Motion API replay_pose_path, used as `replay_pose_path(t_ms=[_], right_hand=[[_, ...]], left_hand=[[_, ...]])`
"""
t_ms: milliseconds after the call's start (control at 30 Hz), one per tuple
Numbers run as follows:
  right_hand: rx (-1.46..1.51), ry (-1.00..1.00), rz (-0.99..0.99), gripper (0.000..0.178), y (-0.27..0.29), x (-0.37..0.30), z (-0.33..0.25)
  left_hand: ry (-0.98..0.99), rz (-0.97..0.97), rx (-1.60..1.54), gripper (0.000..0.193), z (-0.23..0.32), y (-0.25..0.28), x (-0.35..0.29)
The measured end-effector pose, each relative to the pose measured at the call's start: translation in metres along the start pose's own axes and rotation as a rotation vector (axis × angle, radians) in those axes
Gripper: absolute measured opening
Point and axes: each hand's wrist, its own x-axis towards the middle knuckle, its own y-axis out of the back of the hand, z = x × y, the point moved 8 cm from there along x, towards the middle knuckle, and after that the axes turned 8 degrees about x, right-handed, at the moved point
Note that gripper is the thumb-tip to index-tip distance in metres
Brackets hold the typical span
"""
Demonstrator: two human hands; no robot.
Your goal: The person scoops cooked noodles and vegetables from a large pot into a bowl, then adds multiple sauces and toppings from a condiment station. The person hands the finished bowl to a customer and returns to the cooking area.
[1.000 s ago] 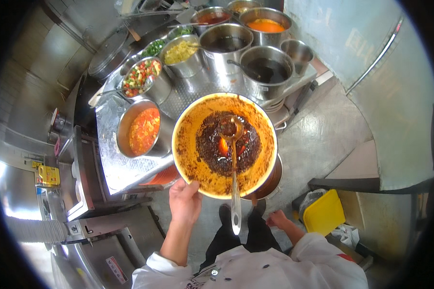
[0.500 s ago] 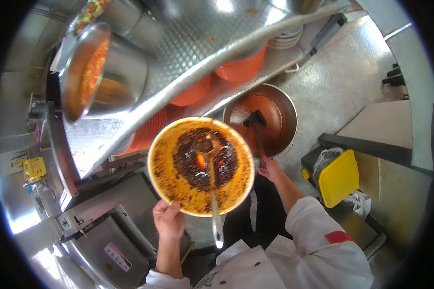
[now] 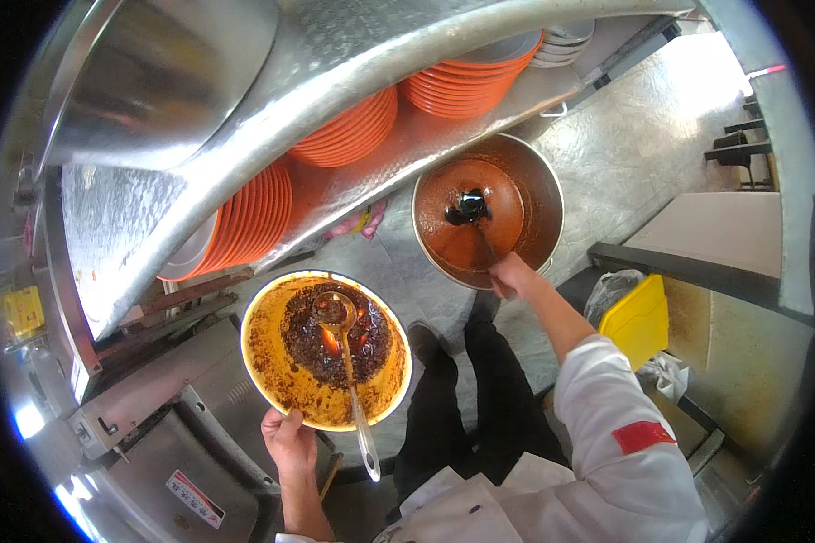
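Note:
My left hand (image 3: pixel 290 442) grips the near rim of a wide basin (image 3: pixel 267 330), thumb over the edge. The basin's yellow inside is smeared with dark bits, and a dark, oily, chunky sauce (image 3: pixel 303 344) pools in it. A metal ladle (image 3: pixel 351 389) rests in the basin, its bowl in the sauce and its handle sticking out over the near rim. My right hand (image 3: pixel 513 276) is closed around the handle of a long-handled tool with a black head (image 3: pixel 470 207). That head sits in the reddish-brown sauce (image 3: pixel 448 235) of a deep metal pot (image 3: pixel 545 204), standing on the floor.
Orange-rimmed plates (image 3: pixel 258 217) stand in several stacks on a metal shelf (image 3: pixel 389 190) at the left. Above, a large steel pot (image 3: pixel 172 81) stands on the metal worktop (image 3: pixel 335 81). At the right is a yellow bin lid (image 3: pixel 638 319) beside a dark-edged counter (image 3: pixel 697 271).
The basin in my left hand has moved left and toward me, away from the pot. My right hand has moved toward the pot, and the tool's black head has shifted in the sauce.

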Motion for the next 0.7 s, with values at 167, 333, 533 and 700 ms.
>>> replay_pose_path(t_ms=[167,333,533,700], right_hand=[[-1.111,0.243,0.352,0.038,0.05,-0.056,-0.004],[-1.389,0.199,0.502,0.056,0.067,-0.054,-0.018],[-1.431,0.048,0.492,0.047,0.078,-0.02,-0.033],[-1.393,0.059,0.391,0.052,0.082,0.0,-0.04]], left_hand=[[-0.002,-0.059,-0.03,0.019,-0.006,0.004,0.007],[0.039,-0.051,0.02,0.019,-0.017,0.014,0.015],[0.056,-0.041,0.002,0.019,-0.032,0.02,0.02],[0.085,-0.029,-0.017,0.018,-0.042,0.026,0.02]])
